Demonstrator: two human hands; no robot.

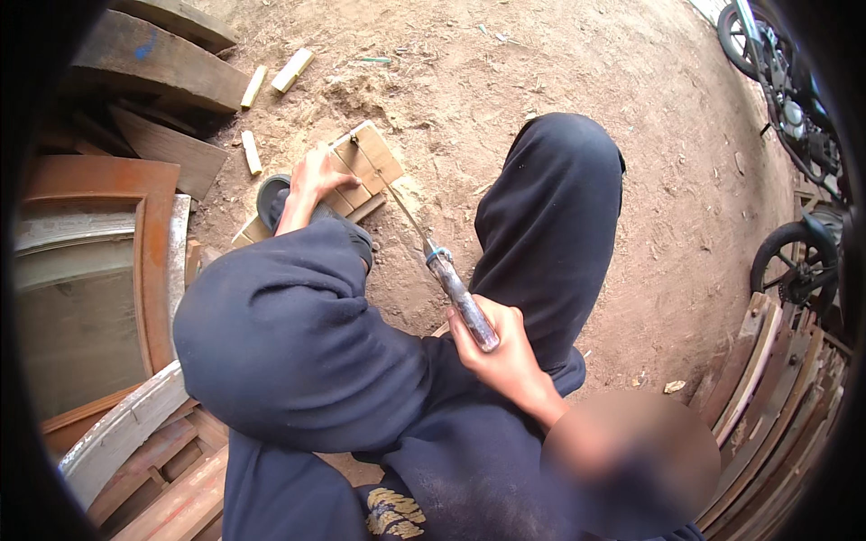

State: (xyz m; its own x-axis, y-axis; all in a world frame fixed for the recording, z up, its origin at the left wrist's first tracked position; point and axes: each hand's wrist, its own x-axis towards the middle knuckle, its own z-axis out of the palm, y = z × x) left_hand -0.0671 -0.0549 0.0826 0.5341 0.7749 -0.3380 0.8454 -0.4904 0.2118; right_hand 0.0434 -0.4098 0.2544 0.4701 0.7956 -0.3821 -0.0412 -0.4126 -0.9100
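Wood (pixel 382 162) is lying under the partly spread left hand (pixel 315 178), which is pressing on it; the curled right hand (pixel 501 350) is gripping a saw (pixel 408 209) by its handle (pixel 462 302).

Two hands, one left hand (pixel 314 185) and one right hand (pixel 501 347); one saw (pixel 465 302), at least one pale board (pixel 385 153). Three small wood offcuts (pixel 291 70), one brown framed panel (pixel 158 243), two motorcycle wheels (pixel 763 261), one green scrap (pixel 374 59). Right-side planks (pixel 741 361): several, overlapped, exact count unclear.
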